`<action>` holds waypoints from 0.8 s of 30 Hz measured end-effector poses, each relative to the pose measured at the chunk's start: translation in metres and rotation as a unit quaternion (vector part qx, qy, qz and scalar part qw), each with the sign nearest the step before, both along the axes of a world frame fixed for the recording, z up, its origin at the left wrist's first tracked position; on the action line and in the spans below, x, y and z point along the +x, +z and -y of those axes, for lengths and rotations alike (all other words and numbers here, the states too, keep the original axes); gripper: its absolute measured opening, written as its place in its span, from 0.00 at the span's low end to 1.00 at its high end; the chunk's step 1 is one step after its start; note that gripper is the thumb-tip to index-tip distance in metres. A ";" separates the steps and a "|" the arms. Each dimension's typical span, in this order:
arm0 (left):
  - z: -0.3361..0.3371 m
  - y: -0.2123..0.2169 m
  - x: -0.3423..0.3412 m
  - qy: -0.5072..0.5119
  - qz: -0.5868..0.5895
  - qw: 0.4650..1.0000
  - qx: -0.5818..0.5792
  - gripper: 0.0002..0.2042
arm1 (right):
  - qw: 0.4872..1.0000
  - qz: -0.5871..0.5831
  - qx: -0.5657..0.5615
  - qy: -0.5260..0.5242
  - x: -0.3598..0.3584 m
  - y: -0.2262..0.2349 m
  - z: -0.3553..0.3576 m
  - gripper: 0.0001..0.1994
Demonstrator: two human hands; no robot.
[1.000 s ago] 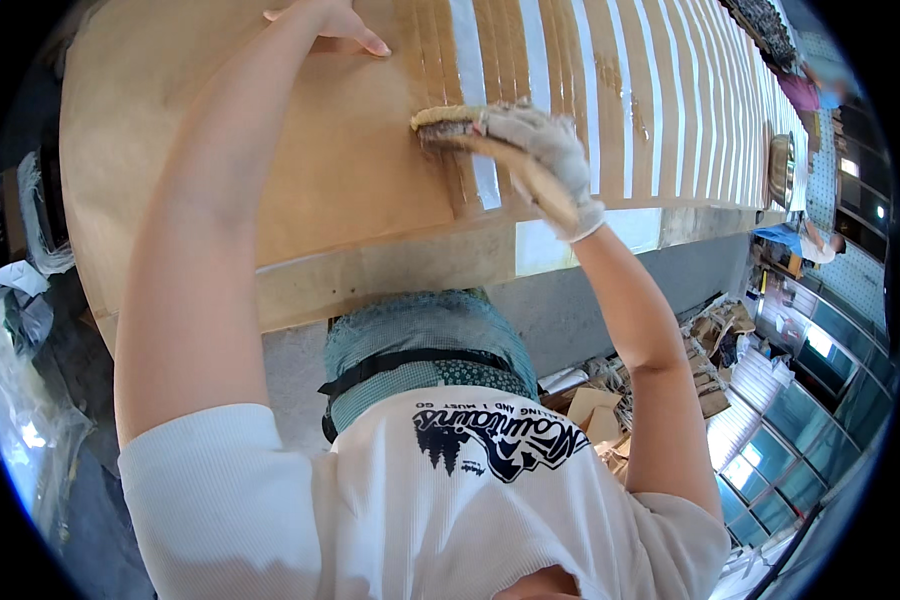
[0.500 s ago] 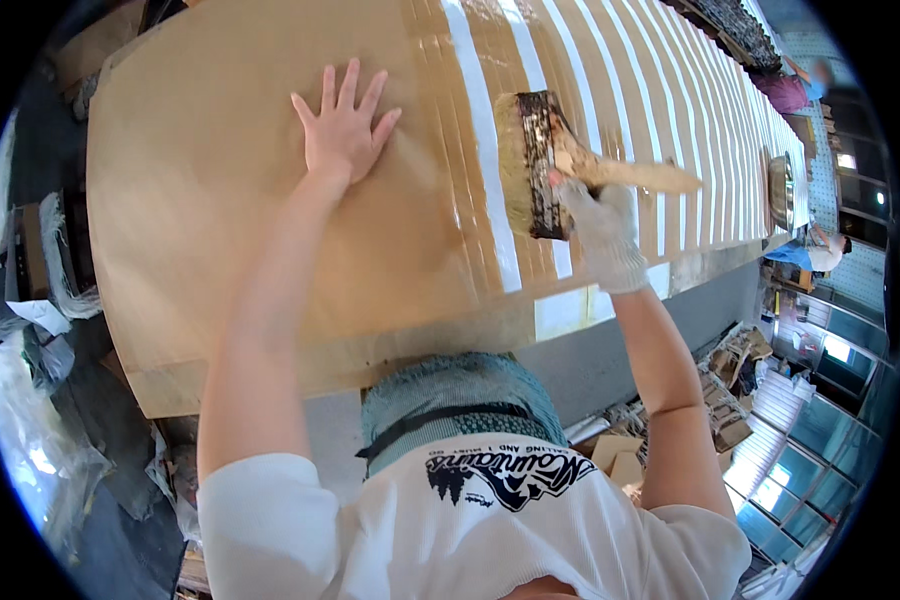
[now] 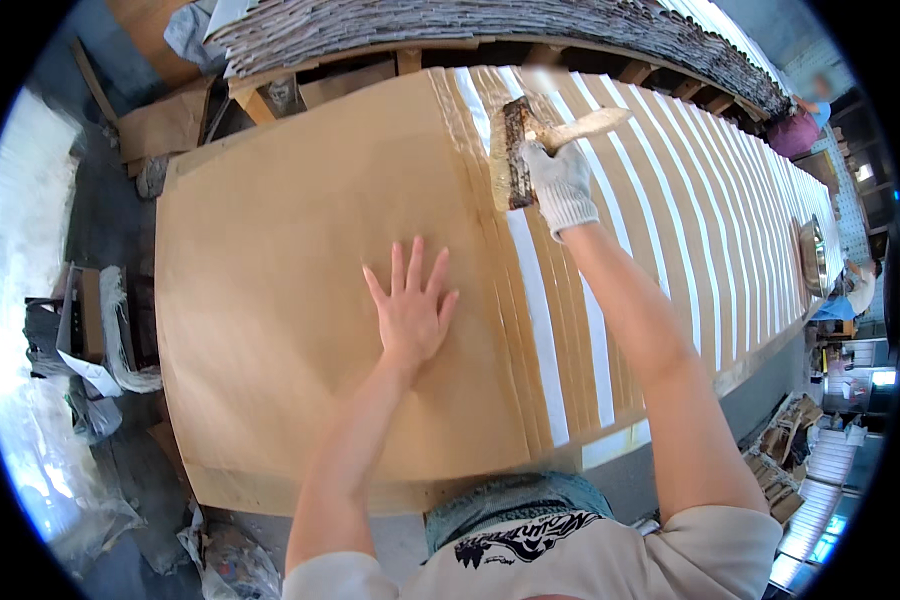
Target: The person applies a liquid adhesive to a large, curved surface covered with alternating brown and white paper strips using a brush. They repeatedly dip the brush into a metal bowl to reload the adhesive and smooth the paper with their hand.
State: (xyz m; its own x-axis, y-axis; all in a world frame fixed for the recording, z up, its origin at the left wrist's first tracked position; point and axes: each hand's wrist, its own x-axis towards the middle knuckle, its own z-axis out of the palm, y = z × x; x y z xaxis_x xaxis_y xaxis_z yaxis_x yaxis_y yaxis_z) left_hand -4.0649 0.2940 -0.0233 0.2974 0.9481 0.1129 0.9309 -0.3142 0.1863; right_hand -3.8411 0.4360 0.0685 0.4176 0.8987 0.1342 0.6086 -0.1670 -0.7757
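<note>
My bare left hand [image 3: 412, 310] lies flat, fingers spread, on a large brown paper sheet [image 3: 270, 320]. My right hand [image 3: 562, 182], in a white knit glove, grips a wide brush [image 3: 516, 155] with pale bristles, a dark crusted ferrule and a wooden handle pointing right. The bristles rest on or just over glossy, wet-looking bands at the sheet's right side, close to its far edge; contact is hard to make out. Right of these bands, brown strips alternate with white strips [image 3: 540, 330] in a long overlapping row. Glove and brush hide part of them.
Beyond the table's far edge, a thick stack of layered sheets [image 3: 420, 35] rests on wooden supports. A metal bowl [image 3: 815, 255] sits at the row's far right end. Two people [image 3: 800, 120] are at the far right. Boxes and plastic [image 3: 90, 340] lie on the left.
My right hand has carried the brush away from me, toward the sheet's far edge. My left hand remains flat on the paper. The view has tilted up, bringing the stack behind into sight.
</note>
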 end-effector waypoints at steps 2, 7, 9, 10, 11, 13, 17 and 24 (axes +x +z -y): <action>-0.002 0.004 0.004 -0.007 0.011 1.000 -0.015 0.29 | 1.000 0.009 0.008 0.010 0.003 -0.004 -0.046 0.21; -0.009 0.012 0.007 -0.017 0.022 0.998 -0.054 0.31 | 0.999 0.023 -0.026 0.034 -0.028 -0.018 -0.150 0.21; -0.009 0.013 0.006 -0.014 0.023 0.998 -0.056 0.31 | 0.997 0.029 -0.034 0.068 -0.035 -0.018 -0.169 0.22; -0.011 0.013 0.008 -0.020 0.027 0.998 -0.059 0.31 | 0.996 0.043 -0.063 0.051 -0.031 -0.024 -0.177 0.23; -0.012 0.012 0.010 -0.024 0.031 0.998 -0.056 0.31 | 0.993 0.059 -0.093 0.036 -0.024 -0.032 -0.184 0.23; -0.013 0.008 0.009 -0.020 0.037 0.997 -0.058 0.31 | 0.992 0.085 -0.079 0.047 -0.003 -0.051 -0.199 0.24; -0.009 0.005 0.007 -0.008 0.029 0.999 -0.044 0.30 | 0.997 0.001 -0.054 0.060 0.060 -0.050 -0.207 0.25; -0.011 0.005 0.009 -0.016 0.031 0.999 -0.026 0.30 | 0.984 0.166 -0.060 -0.007 0.088 -0.020 -0.218 0.19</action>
State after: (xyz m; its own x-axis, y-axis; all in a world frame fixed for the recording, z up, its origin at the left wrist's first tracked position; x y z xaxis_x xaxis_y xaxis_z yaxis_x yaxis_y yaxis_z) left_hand -4.0554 0.3052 -0.0179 0.3211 0.9434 0.0826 0.9067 -0.3315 0.2609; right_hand -3.7527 0.6537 0.0481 0.3809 0.9109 0.1588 0.8223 -0.2552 -0.5086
